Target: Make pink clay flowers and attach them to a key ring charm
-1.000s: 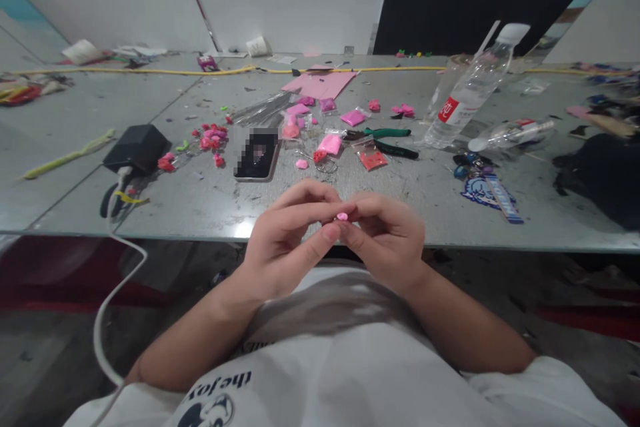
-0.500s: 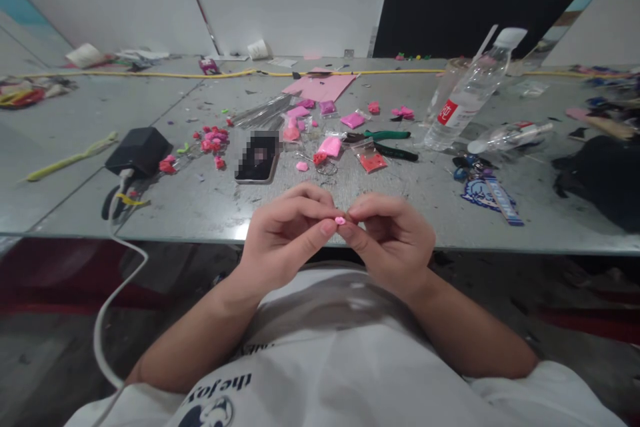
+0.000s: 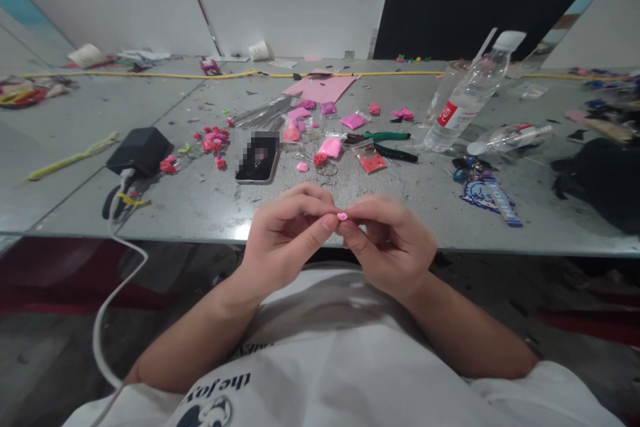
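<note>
Where the fingertips of both hands meet, a small pink piece (image 3: 343, 217) is held near the front edge of the grey table (image 3: 200, 207).

The left hand (image 3: 277, 243) pinches the piece from its own side, thumb and index finger closed with almost no gap at the tips, its other fingers bent behind. The right hand (image 3: 397, 247) pinches from the opposite side, thumb beneath and index finger above; its outer fingers are blurred, though they seem curled inward. Beyond the hands, a pink lump (image 3: 302, 167) lies on the tabletop near a pink packet (image 3: 330, 147), with a phone (image 3: 257, 159) to the left and green-handled pliers (image 3: 393, 136) and a clear bag of red pieces (image 3: 371, 160) to the right.
</note>
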### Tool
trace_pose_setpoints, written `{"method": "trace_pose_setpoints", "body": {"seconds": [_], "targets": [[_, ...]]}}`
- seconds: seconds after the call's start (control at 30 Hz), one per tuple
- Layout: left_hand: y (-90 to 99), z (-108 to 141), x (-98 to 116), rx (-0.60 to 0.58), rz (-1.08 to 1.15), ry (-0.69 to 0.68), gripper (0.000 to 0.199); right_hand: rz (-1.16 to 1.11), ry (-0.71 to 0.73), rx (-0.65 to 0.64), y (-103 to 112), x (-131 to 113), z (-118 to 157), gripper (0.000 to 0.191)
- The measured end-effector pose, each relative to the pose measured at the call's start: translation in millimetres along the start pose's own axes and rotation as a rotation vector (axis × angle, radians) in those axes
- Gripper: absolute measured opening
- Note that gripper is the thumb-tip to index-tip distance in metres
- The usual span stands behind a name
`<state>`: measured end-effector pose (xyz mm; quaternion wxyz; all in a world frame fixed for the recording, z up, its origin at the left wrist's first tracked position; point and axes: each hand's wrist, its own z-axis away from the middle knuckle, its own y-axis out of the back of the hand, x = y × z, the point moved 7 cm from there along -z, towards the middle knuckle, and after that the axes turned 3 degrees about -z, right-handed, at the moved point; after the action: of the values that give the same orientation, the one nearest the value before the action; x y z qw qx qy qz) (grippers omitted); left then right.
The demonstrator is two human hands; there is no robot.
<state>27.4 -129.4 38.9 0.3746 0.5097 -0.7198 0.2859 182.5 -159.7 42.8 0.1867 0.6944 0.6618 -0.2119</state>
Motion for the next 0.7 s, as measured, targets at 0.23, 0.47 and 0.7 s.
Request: {"method": "trace_pose_setpoints", "body": {"seconds": [0.23,0.47,0.7], "targets": [[-3.0,-2.2,7.6,-0.012,-0.028,0.0,0.006,0.065,0.127,-0.047,0.6,-9.0,-2.0,0.036],[-1.3,-1.4,5.7,-0.051,-0.046,-0.032,0.006,0.054,0.124,-0.048,-0.2,-9.2,-1.9,0.031],[-0.7,0.5,-0.4,-0.109,0.004,-0.071,0.014,-0.045,0.106,-0.08,0.8,-9.3,-3.7,0.025]]}}
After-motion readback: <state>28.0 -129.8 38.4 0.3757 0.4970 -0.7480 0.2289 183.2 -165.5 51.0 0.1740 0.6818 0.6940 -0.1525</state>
